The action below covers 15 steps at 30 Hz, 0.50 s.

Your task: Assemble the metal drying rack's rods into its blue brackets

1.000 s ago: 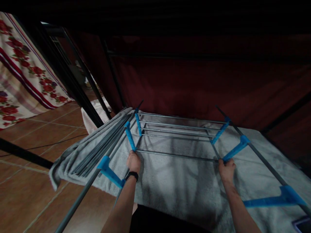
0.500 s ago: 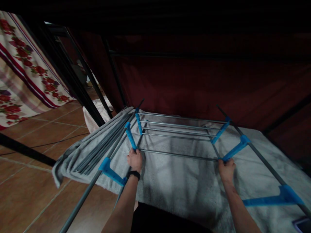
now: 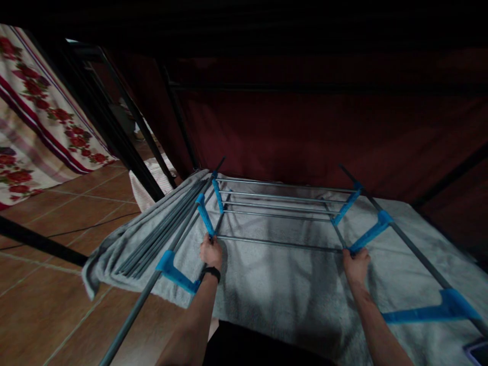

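A rack frame of grey metal tubes [image 3: 415, 246] with blue plastic brackets [image 3: 369, 234] lies across a grey blanket [image 3: 282, 284]. Several thin crossbars [image 3: 282, 206] span its far part, and one nearer rod [image 3: 278, 243] runs between my hands. My left hand [image 3: 211, 252], with a black band on the wrist, is closed round the lower end of a left bracket where the rod meets it. At the rod's other end my right hand [image 3: 356, 265] grips the lower end of a right bracket. Fingertips of both hands are partly hidden.
A bundle of loose grey rods [image 3: 163, 234] lies on the blanket at the left. Black metal posts [image 3: 110, 117] and a dark red cloth [image 3: 282, 137] stand behind. Flowered fabric [image 3: 49, 117] hangs far left above the tiled floor [image 3: 41, 300]. A dark-edged object [image 3: 476, 352] shows bottom right.
Both hands keep their hold on the brackets and the rod stays between them. The view has shifted very slightly; otherwise little differs.
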Motion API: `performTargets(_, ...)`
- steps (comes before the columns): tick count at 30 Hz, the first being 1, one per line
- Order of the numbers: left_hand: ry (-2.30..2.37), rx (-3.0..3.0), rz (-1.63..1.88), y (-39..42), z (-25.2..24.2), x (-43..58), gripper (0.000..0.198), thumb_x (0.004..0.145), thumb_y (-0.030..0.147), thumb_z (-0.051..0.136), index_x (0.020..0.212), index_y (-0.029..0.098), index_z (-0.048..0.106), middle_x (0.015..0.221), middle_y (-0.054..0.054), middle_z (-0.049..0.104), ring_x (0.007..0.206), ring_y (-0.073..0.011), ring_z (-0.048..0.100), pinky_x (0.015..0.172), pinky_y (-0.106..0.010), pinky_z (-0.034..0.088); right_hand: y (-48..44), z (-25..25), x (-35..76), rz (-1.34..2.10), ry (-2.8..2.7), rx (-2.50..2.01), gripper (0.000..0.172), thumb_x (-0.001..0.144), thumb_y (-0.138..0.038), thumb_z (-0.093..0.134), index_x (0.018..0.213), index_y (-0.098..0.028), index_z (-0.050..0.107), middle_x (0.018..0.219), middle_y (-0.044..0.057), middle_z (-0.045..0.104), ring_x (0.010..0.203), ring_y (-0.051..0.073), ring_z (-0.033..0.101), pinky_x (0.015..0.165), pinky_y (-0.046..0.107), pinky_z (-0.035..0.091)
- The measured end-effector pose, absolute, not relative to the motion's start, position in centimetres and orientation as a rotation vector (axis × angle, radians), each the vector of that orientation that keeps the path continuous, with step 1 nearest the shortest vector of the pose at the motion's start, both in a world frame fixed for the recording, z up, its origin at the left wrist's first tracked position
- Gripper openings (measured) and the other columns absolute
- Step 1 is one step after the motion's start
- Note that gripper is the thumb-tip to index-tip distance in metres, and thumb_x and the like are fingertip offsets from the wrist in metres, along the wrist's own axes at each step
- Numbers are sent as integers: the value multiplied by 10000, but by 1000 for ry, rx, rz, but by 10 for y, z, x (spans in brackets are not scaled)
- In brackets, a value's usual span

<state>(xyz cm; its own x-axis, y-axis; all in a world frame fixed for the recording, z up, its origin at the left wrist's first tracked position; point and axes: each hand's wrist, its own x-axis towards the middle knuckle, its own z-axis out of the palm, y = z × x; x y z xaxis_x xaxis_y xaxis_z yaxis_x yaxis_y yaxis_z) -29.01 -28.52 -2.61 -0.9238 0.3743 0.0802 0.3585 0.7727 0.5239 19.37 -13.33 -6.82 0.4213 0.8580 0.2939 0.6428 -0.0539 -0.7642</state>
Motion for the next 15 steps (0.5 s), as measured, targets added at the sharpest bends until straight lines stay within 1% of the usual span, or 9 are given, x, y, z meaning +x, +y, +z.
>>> performTargets(3,2918,615,895,-286,-28,-291,291,1054,280,573,1297,202,713,1034,-78,761,910,-204,703,668,-233,409,-133,-68,191,305,-1279,-1784,500,744,-528,558,1112,-202,465,1094,168,552,1196,424,507,1049,575,445)
performTargets(7,2953,671,834,-286,-28,-291,245,1054,251,557,1222,187,724,1026,-83,746,946,-210,694,732,-251,444,-131,-69,187,326,-1241,-1818,566,740,-547,560,1156,-176,461,1149,192,537,1209,440,501,1065,581,433)
performTargets(11,2980,699,812,-288,-29,-289,254,1070,270,521,1220,185,707,1009,-83,727,923,-205,679,752,-271,449,-131,-69,182,335,-1189,-1853,583,751,-524,573,1196,-163,466,1211,213,521,1229,442,503,1060,569,442)
performTargets(15,2935,766,839,-291,-27,-286,294,1084,285,478,1264,164,676,986,-81,720,896,-197,661,714,-276,414,-135,-64,181,336,-1217,-1851,552,765,-464,552,1205,-141,464,1221,222,518,1217,427,523,1066,545,444)
